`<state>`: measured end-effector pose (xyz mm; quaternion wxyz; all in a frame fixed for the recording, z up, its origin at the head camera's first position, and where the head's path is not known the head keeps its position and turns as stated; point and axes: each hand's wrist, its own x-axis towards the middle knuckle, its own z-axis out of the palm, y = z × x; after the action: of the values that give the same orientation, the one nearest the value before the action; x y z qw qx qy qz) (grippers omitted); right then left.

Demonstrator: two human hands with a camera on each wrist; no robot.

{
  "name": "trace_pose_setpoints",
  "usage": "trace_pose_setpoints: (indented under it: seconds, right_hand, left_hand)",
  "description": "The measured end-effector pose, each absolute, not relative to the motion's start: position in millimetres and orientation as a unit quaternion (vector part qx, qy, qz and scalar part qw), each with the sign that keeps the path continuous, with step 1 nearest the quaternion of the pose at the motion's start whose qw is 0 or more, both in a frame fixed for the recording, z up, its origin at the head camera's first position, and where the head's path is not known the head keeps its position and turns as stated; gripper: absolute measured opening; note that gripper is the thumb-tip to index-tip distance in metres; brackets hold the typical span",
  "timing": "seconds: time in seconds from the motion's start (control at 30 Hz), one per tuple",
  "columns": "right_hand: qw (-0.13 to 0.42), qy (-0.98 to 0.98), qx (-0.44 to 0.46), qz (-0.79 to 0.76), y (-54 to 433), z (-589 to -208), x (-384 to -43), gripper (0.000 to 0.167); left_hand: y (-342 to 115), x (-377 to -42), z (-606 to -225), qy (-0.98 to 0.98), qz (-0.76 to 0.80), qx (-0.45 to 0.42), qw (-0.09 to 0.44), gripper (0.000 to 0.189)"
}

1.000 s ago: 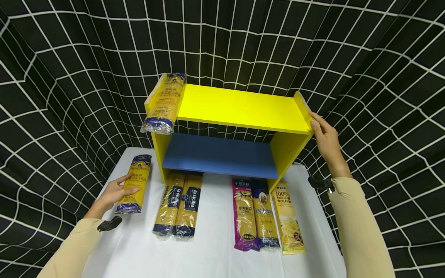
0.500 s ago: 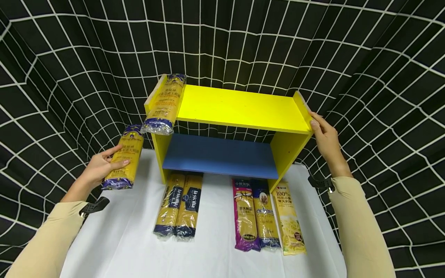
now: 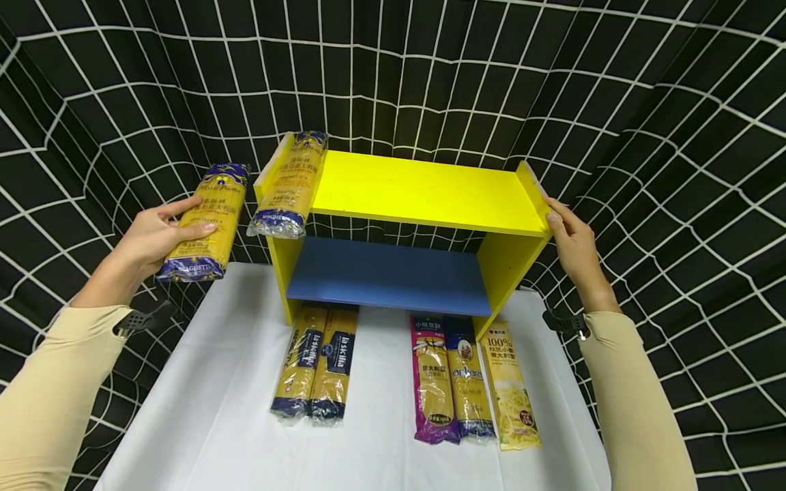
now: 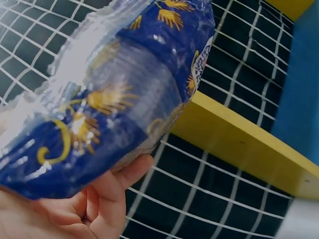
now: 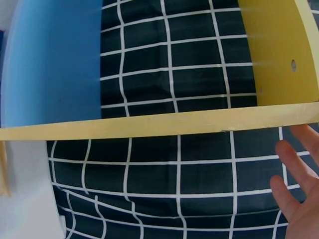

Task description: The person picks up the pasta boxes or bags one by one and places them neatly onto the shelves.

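Observation:
My left hand (image 3: 150,235) grips a yellow and blue pack of spaghetti (image 3: 211,221), raised above the table just left of the shelf. In the left wrist view the pack's crinkled blue end (image 4: 124,94) fills the upper left, with fingers bent under it. A matching spaghetti pack (image 3: 291,181) lies on the yellow top board against the left side panel, its lower end jutting over the front edge. At the far right, my right hand (image 3: 576,249) holds the top of the right side panel of the yellow and blue shelf (image 3: 417,191), thumb at its front edge.
Two la sicilia pasta packs (image 3: 316,361) lie side by side under the shelf's left part. Below its right side are a pink pack (image 3: 434,382), an ankara pack (image 3: 469,382) and a pale yellow pack (image 3: 510,389). Black gridded cloth (image 3: 393,68) surrounds the white table (image 3: 381,436).
My left hand has lifted the spaghetti pack off the table and carried it up and slightly left, to about the top board's height. The right hand stays on the side panel.

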<state>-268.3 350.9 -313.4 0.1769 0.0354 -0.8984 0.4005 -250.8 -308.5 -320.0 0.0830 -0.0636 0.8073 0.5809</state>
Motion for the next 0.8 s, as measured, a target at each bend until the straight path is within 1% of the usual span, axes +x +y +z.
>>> trace_pose_setpoints:
  seconds: [0.13, 0.33, 0.5, 0.8]
  right_hand:
    - [0.18, -0.899, 0.035, 0.398, 355.7, -318.8, -274.5, 0.047]
    - [0.186, -0.901, 0.029, 0.391, 368.0, -330.6, -288.1, 0.045]
    - [0.185, -0.9, 0.026, 0.393, 365.5, -329.2, -286.8, 0.046]
    - [0.184, -0.903, 0.028, 0.386, 365.1, -330.9, -288.0, 0.046]
  left_hand:
    - [-304.7, -255.7, -299.1, 0.816, 0.57, -0.067, 0.069, 0.092]
    - [-293.4, -264.0, -266.2, 0.803, 0.587, -0.07, 0.073, 0.089]
    - [-278.7, -271.1, -244.8, 0.785, 0.611, -0.07, 0.072, 0.093]
    - [-249.9, -276.6, -211.4, 0.731, 0.675, -0.059, 0.081, 0.095]
